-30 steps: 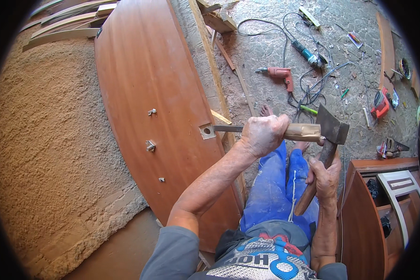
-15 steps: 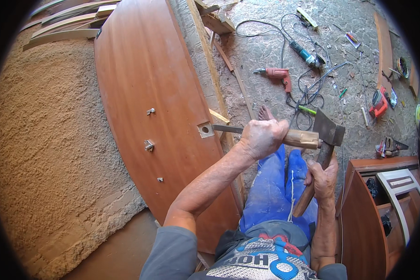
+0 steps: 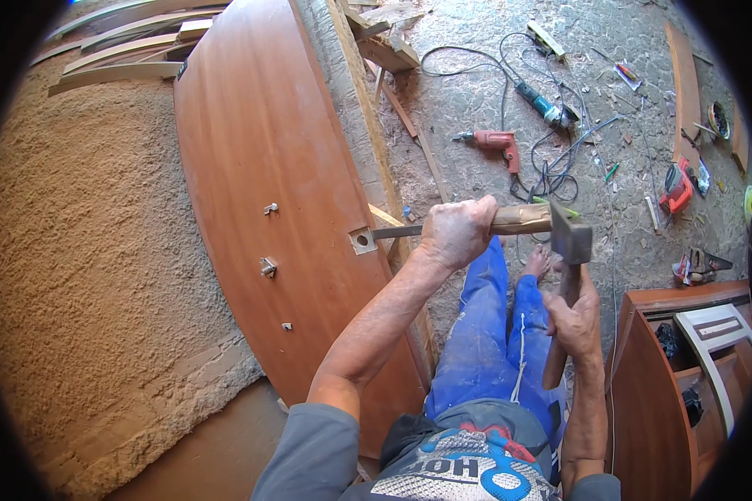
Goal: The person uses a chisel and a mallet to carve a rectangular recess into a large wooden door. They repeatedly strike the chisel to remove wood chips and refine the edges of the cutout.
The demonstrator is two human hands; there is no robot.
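My left hand [image 3: 459,235] is closed around a chisel [image 3: 522,220] with a pale wooden handle. The chisel lies nearly level, its flat steel blade pointing left at the edge of a square recess [image 3: 363,240] in a reddish-brown wooden door panel [image 3: 297,167]. A round hole shows inside that recess. In my right hand [image 3: 575,319], fingers wrapped round its wooden shaft, is a hatchet [image 3: 571,242]. Its dark metal head is up against or very near the chisel's butt end; I cannot tell whether they touch. Small metal fittings [image 3: 267,267] lie on the panel.
Left of the panel is a sand heap [image 3: 100,217], with curved wood strips [image 3: 125,75] behind. Ahead on the rough floor lie a red drill [image 3: 495,144], a green angle grinder [image 3: 543,104] and tangled cords. A wooden cabinet [image 3: 652,401] stands at right, near a handsaw [image 3: 706,263].
The hatchet head has moved left, and my left hand with the chisel has shifted slightly left and up in the picture. My right foot now shows beyond the trouser leg. The view has shifted slightly.
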